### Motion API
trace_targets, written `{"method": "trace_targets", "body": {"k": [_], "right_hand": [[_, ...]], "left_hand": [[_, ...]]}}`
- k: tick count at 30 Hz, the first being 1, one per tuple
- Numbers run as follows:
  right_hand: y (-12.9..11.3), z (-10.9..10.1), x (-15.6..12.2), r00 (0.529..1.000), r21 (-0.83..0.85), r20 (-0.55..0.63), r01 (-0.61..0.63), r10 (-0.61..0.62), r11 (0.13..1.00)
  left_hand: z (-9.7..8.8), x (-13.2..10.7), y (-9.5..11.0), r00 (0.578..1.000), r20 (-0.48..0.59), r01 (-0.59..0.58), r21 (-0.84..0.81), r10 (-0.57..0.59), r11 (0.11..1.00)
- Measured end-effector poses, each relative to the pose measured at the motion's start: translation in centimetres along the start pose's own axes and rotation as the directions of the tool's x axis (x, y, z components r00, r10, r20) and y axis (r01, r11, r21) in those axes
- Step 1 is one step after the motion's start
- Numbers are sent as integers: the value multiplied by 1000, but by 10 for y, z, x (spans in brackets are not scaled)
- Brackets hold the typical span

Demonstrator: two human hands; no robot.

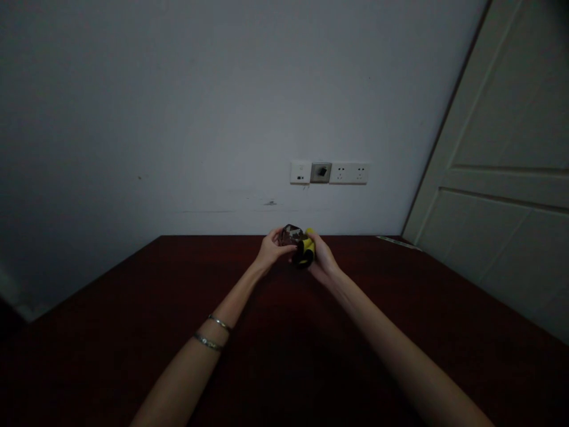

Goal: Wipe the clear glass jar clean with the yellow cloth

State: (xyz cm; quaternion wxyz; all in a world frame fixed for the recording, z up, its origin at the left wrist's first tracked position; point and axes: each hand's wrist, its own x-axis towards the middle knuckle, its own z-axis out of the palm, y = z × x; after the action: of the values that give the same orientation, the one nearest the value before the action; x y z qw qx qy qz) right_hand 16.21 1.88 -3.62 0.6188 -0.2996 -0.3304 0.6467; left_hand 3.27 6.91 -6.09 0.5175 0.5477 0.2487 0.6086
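Note:
Both my arms reach out over a dark red-brown table (133,332) toward its far edge. My left hand (269,252) and my right hand (323,259) meet there, fingers curled around one small object (299,243). The object is dark and shiny on its left part and yellow with black on its right part; I cannot make out what it is. The left hand pinches the dark part, the right hand cups the yellow part. Two thin bracelets (213,332) sit on my left forearm.
A pale wall stands right behind the table's far edge, with a row of sockets and a switch (329,172). A light panelled door (502,196) fills the right side. The room is dim.

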Motion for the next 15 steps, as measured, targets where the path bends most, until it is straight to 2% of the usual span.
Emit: {"method": "trace_targets", "body": {"k": [3,6,10,15], "right_hand": [[-7,-2,-4,989,43,-31,-145,146,988],[-13,-7,-3,977,64,-75,-195,199,979],[-17,-17,2,988,-12,-86,-133,131,991],[-30,-32,9,997,-249,-78,-25,6,968]], "left_hand": [[2,-4,6,998,-21,60,-136,-63,989],[-1,-5,12,983,-5,167,-376,-182,911],[-10,-4,15,962,11,242,-493,-273,835],[-17,-7,18,915,165,388,-610,-368,691]]}}
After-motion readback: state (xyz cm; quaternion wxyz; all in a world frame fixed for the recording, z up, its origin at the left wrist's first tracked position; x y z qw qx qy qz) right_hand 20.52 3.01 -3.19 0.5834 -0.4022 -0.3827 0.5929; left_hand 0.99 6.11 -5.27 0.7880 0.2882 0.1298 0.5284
